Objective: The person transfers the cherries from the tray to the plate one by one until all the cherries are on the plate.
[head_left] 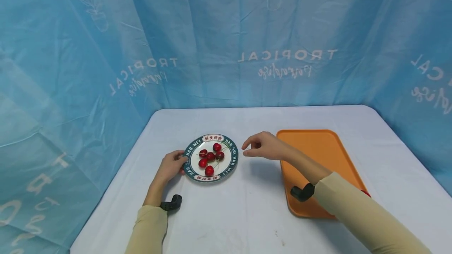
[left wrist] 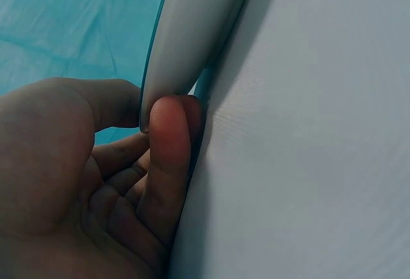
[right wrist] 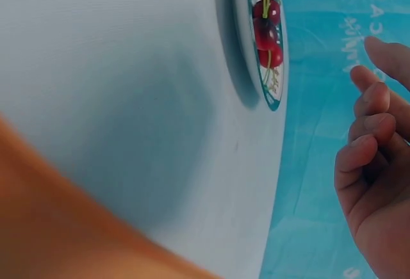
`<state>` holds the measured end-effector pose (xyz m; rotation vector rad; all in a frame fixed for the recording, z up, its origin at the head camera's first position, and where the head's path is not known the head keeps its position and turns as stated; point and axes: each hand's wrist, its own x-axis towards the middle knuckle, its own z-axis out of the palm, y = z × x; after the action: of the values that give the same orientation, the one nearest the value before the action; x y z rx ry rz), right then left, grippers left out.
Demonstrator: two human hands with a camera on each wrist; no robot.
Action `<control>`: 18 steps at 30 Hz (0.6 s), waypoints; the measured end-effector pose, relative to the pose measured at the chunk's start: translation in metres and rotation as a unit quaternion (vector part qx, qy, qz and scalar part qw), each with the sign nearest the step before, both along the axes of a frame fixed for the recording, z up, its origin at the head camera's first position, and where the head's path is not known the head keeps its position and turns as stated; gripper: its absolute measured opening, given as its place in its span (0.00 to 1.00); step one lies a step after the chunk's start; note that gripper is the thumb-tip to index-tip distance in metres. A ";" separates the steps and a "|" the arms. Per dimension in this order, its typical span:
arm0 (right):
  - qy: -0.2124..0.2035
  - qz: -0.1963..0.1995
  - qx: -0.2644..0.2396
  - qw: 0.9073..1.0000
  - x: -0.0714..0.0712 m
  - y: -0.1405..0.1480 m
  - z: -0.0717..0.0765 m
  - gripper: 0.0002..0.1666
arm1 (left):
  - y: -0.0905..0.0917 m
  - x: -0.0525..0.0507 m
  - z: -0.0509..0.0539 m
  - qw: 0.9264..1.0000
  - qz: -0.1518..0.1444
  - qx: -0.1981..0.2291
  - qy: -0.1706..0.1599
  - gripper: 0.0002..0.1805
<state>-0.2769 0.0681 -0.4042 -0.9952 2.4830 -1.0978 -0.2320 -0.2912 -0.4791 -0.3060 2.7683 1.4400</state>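
A round plate (head_left: 234, 162) with a dark green lettered rim lies on the table, with several red cherries (head_left: 210, 156) on its white middle; some have green stems. At the plate's left edge my left hand (head_left: 172, 166) pinches the rim, thumb on top and fingertips beneath, as the left wrist view of the plate's pale underside (left wrist: 198, 23) shows. Between the plate and an orange tray (head_left: 318, 144), my right hand (head_left: 265, 145) hovers over the table. Its fingers are loosely bent and hold nothing, in the right wrist view too.
The orange tray lies on the right of the white-covered table (head_left: 219, 222), partly hidden under my right forearm. A small red thing (head_left: 365, 193) peeks out beside the right sleeve, mostly hidden. Blue printed curtains (head_left: 226, 30) hang behind and at both sides.
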 end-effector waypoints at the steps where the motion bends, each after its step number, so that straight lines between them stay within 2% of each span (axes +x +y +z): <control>1: -0.002 -0.001 0.002 1.000 0.001 0.002 0.000 0.12 | 0.000 -0.001 -0.001 1.000 0.000 -0.002 0.000 0.25; 9: 0.011 -0.006 -0.005 1.000 0.008 0.019 -0.004 0.11 | -0.003 -0.001 0.001 1.000 0.005 -0.020 0.004 0.25; 18: -0.006 -0.018 -0.014 1.000 0.015 0.043 -0.005 0.12 | -0.001 -0.001 -0.002 0.999 0.006 -0.030 0.008 0.25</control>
<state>-0.2615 0.1109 -0.4094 -0.9516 2.4923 -1.1494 -0.2329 -0.2919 -0.4809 -0.3138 2.8325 1.3695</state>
